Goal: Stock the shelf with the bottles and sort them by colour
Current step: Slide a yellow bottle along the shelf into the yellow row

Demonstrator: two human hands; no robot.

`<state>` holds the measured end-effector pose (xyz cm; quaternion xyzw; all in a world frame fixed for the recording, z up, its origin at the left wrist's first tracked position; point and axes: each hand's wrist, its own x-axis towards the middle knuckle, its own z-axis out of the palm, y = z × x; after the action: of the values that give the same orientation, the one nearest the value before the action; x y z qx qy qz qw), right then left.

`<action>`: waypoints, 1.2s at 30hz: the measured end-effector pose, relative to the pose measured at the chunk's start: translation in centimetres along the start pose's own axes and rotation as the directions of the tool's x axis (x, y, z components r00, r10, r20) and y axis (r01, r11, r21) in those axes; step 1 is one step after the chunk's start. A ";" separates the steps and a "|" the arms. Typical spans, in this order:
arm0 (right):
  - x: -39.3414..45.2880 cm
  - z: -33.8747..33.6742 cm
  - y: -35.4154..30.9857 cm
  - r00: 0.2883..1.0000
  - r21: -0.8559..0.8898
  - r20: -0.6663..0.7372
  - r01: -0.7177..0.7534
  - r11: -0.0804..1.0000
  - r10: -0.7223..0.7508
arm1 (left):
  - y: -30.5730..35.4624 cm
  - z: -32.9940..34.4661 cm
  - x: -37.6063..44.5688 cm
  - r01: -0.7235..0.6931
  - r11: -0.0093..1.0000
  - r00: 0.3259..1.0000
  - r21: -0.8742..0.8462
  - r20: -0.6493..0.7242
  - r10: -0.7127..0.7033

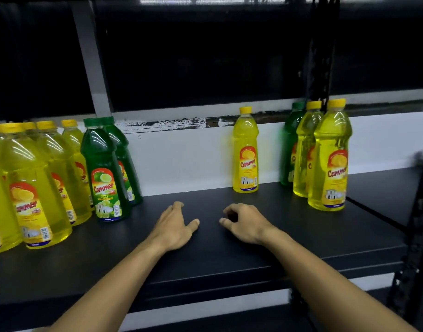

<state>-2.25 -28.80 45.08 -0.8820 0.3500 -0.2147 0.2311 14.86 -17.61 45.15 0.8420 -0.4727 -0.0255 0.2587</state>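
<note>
Both my hands hover over the middle of the black shelf (205,264) and hold nothing. My left hand (175,226) has relaxed fingers. My right hand (244,222) has loosely curled fingers. Several yellow bottles (30,185) stand grouped at the left, with two green bottles (105,173) just right of them. A single yellow bottle (245,152) stands at the back, right of centre. Further right stand two yellow bottles (330,159) with a green bottle (289,144) behind them.
A white back panel (186,159) runs behind the shelf. A black metal upright (414,226) stands at the right edge, and a grey post (93,63) rises at the back left. The space above is dark.
</note>
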 end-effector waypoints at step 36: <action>-0.6 -9.8 10.7 0.657 0.174 -0.607 -0.439 0.882 0.447 | 4.5 4.6 6.1 -0.145 0.980 0.986 0.134 0.104 0.131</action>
<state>-13.49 -37.84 46.88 -0.6445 0.6093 -0.4366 0.1508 13.43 -26.27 44.49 0.8212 -0.5423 -0.0136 0.1769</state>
